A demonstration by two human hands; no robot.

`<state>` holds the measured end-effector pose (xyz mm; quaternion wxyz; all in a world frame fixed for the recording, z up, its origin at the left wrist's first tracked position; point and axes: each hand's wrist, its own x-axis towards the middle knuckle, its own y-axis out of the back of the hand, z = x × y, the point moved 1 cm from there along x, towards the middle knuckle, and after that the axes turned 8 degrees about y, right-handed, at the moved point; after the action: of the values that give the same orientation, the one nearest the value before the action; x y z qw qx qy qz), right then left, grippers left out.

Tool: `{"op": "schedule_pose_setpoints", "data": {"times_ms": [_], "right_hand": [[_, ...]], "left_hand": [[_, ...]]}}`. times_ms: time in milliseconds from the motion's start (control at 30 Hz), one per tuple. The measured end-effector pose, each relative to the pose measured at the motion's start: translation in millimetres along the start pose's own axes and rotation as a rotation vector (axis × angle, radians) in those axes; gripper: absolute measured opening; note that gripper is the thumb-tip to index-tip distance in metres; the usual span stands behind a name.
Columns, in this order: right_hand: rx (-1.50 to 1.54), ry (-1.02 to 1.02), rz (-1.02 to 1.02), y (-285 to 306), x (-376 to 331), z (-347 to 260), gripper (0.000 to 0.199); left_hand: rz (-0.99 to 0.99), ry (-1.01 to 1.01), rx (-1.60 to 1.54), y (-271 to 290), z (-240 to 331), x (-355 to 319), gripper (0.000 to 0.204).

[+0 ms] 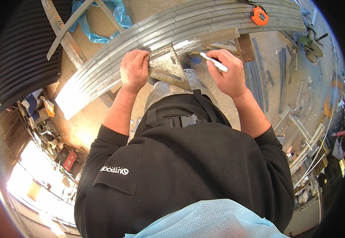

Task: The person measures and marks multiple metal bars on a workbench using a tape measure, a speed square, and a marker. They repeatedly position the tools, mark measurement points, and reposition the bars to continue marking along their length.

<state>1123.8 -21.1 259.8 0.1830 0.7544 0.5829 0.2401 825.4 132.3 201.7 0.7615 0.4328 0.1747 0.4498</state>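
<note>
My left hand (pixel 134 70) is closed on the left end of a worn metal set square (pixel 166 63), a flat triangle with a slot and a small cutout. The square lies against the near edge of a row of long grey metal bars (pixel 148 35). In my right hand (pixel 228 73) is a white marker pen (pixel 214 62), gripped between thumb and fingers, its tip pointing up and left toward the square. The pen tip is apart from the metal. An orange tape measure (pixel 259 16) rests on the bars at the right.
A rusty steel support (pixel 243 47) stands under the bars. Loose metal strips (pixel 255 85) lie on the floor at right, near a green machine (pixel 311 44). Blue plastic sheeting (pixel 119 16) and a dark corrugated panel (pixel 26 47) are at far left.
</note>
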Motion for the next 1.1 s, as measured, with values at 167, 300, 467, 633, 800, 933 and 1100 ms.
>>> {"op": "schedule_pose_setpoints", "data": {"times_ms": [167, 300, 467, 633, 800, 933, 1100], "right_hand": [[0.034, 0.047, 0.004, -10, 6, -6, 0.019], [0.073, 0.104, -0.006, -27, 11, -14, 0.02], [0.075, 0.102, -0.017, -42, 15, -18, 0.023], [0.053, 0.109, -0.017, -46, 15, -16, 0.024], [0.022, 0.132, -0.024, -50, 17, -17, 0.027], [0.012, 0.132, -0.032, -53, 17, -19, 0.028], [0.0, 0.135, -0.046, -54, 18, -20, 0.029]], "left_hand": [[-0.003, 0.0, -0.011, 0, 0, 0, 0.01], [-0.004, -0.005, -0.007, 0, -1, 0, 0.011], [-0.016, -0.012, 0.008, 1, -2, 0, 0.01], [-0.009, -0.012, -0.01, 1, -2, 0, 0.012], [0.007, -0.023, -0.017, 0, -3, 1, 0.012], [0.005, -0.025, -0.024, 1, -3, 1, 0.011], [-0.001, -0.028, -0.021, 1, -4, 1, 0.012]]}}
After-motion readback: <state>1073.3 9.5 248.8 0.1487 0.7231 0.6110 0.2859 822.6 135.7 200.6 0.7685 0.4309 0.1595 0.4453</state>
